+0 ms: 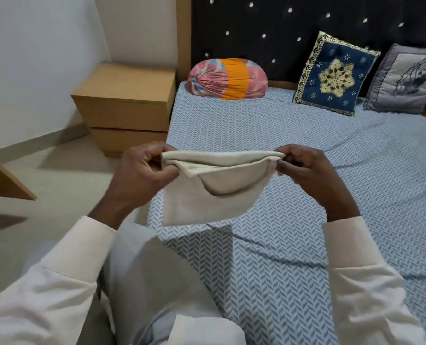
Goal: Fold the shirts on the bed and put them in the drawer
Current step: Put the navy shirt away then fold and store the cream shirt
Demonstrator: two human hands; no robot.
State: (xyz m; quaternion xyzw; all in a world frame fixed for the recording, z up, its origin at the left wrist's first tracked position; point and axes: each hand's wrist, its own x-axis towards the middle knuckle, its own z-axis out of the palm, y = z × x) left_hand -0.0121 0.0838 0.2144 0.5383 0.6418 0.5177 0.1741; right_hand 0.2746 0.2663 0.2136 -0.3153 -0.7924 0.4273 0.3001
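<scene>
Cream shirt point(207, 195) is up in the air between my hands, over the near left corner of the bed point(306, 170), already folded down to a small rectangle that hangs from its top edge. My left hand point(142, 170) is pinched shut on the top left corner, my right hand point(301, 170) pinched shut on the top right corner, cloth stretched flat between them. One inner layer sags in a curve below the top edge, so I'd judge the fold isn't square yet and needs one more pass or a lay-down to flatten. No other loose shirts show on the sheet, so this looks like the last one or the only one in view; can't tell about anything outside the frame. Left to do: finish the fold, carry it to the wooden nightstand point(127, 103) just beside the bed at my left, whose two drawer fronts are both closed, so one hand must let go to pull a drawer. Room is fine: sheet ahead is bare out to the bolster point(226, 79) and the blue cushion point(331, 73) and grey cushion point(403, 80) at the headboard, floor between me and the nightstand is open. Wooden edge point(5, 180) juts in at far left, watch that on the swing.
</scene>
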